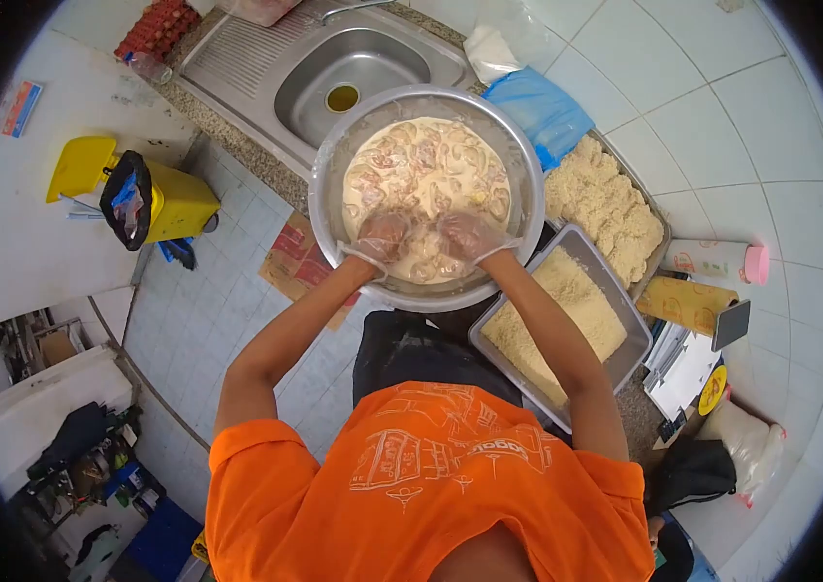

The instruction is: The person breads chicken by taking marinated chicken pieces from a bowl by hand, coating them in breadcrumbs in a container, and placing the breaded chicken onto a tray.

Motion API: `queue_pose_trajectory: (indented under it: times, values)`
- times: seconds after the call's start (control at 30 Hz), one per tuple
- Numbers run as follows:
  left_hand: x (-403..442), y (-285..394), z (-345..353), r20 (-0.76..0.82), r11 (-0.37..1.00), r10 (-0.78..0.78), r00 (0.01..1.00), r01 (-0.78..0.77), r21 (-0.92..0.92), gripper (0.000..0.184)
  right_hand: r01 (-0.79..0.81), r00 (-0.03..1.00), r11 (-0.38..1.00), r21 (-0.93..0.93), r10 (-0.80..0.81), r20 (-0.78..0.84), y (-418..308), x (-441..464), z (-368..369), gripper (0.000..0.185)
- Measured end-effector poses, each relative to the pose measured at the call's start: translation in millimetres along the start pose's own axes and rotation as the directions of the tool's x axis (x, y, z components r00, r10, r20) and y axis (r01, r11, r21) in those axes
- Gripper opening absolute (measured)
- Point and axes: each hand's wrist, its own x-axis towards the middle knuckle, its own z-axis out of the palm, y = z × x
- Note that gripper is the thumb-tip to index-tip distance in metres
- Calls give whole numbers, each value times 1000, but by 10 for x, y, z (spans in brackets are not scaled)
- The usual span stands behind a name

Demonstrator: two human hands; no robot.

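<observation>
The left hand (384,236) and right hand (470,236), 2 in clear gloves, are sunk in a pale, lumpy mixture (431,155); fingers are hidden, so I cannot tell whether either closes on a piece. The mixture fills a metal bowl (530,184) near the sink (295,107). White lettering on the orange shirt (431,485) is hard to read. The right forearm (552,335) partly covers a gray tub (637,344) of crumbs (586,291).

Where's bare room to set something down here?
Free patches: most of the ribbed drainboard between the red stack and sink basin; floor tiles between the yellow bin and cardboard. Crowded: right of the bowl, where the blue bag, crumb heap, grey tray and yellow roll sit close together.
</observation>
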Motion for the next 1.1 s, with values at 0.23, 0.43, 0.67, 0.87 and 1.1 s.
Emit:
queue_pose_trajectory:
  times: [0.23, 0.43, 0.67, 0.87, 1.1]
  values:
    - [134, -234, 47, -74, 984, 15, 997, -28, -174, 28, -492, 839, 870, -24, 481, 253, -699, 404, -1289, 34]
    - [172, 416, -899, -114, 946, 66, 991, -99, -310, 28, -698, 704, 716, 25, 680, 205, -529, 152, -1576, 39]
    - [210, 1672, -1607, 51, 857, 442, 896, -404, -320, 37, -798, 558, 589, -130, 803, 208, -1228, -776, -2884, 35]
    - [898, 2560, -349, 485, 785, 618, 618, -510, -351, 49, -712, 521, 612, -344, 789, 324, -639, -2001, -2223, 36]
    - [802, 2683, 857, 577, 881, 323, 750, -462, 107, 30, -998, -31, -30, -58, 999, 12, -634, -3276, -1301, 46]
